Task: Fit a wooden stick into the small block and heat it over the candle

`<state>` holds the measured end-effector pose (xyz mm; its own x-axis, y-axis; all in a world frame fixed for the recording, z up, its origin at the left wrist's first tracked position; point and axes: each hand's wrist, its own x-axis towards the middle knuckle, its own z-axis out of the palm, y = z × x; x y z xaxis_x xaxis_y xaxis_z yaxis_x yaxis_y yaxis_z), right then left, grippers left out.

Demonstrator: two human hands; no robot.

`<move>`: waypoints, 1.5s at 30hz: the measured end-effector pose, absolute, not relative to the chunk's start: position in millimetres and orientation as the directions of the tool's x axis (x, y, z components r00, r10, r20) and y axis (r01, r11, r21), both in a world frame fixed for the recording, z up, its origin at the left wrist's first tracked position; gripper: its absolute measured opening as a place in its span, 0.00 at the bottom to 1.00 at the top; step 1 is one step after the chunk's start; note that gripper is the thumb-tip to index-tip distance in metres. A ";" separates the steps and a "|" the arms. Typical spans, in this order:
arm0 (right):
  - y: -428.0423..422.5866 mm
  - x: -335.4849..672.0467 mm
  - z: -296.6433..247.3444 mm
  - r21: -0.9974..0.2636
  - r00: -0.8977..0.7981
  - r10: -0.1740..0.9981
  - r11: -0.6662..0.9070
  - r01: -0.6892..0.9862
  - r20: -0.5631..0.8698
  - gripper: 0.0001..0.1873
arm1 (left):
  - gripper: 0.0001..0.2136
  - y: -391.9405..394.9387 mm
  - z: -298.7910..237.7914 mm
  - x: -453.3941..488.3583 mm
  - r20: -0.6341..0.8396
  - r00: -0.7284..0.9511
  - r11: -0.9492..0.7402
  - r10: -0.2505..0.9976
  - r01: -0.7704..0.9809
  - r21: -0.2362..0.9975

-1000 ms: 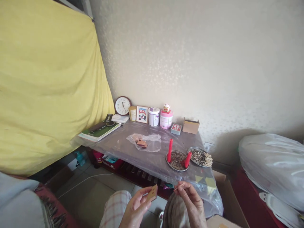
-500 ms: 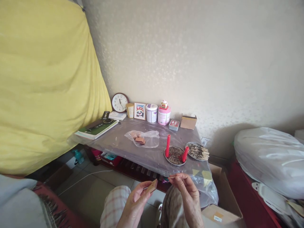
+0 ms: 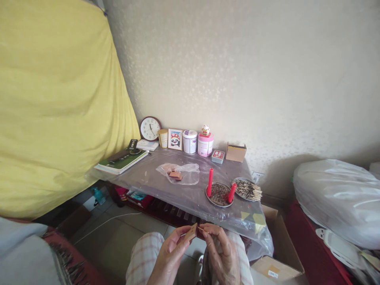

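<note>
My left hand [image 3: 172, 251] is closed around a small tan matchbox [image 3: 191, 232], its end tilted up over my knees. Pinched in the fingers of my right hand [image 3: 221, 247] is a thin matchstick [image 3: 203, 229], its tip at the side of the matchbox; I cannot tell whether the two touch. Beyond the hands, a metal plate [image 3: 219, 205] on the table bears a tall red candle [image 3: 210, 183] and a shorter red candle [image 3: 232, 193] among dark bits. To its right, another plate holds a heap of used matchsticks [image 3: 251, 190].
The low table [image 3: 142, 182] is covered in clear plastic. On it lie a plastic bag [image 3: 190, 174] with small boxes and a green book [image 3: 118, 162]. Along the wall stand a clock [image 3: 150, 128], a picture frame and tubs. A cardboard box [image 3: 286, 245] is at the right.
My right hand has moved left and slightly down, bringing the matchstick up to the matchbox. The left hand has stayed nearly in place.
</note>
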<state>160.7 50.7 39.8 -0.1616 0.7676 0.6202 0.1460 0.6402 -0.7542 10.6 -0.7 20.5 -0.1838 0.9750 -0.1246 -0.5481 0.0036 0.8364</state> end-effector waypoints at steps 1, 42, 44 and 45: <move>50.7 160.8 39.8 -0.745 -0.171 0.760 0.649 0.153 0.627 0.11 | 0.14 -0.5 19.3 10.8 -0.124 -0.183 0.002 0.975 -0.553 0.833; 49.7 170.6 59.6 -0.663 -0.343 0.724 0.688 0.295 0.599 0.11 | 0.15 1.6 10.3 9.9 -0.133 -0.193 0.016 0.972 -0.509 0.861; 49.7 172.5 60.2 -0.665 -0.378 0.736 0.673 0.323 0.561 0.11 | 0.15 2.0 8.6 10.0 -0.125 -0.186 0.010 0.975 -0.523 0.853; 49.6 173.5 61.4 -0.665 -0.380 0.739 0.670 0.329 0.556 0.12 | 0.15 2.1 7.7 10.1 -0.129 -0.188 0.011 0.974 -0.528 0.849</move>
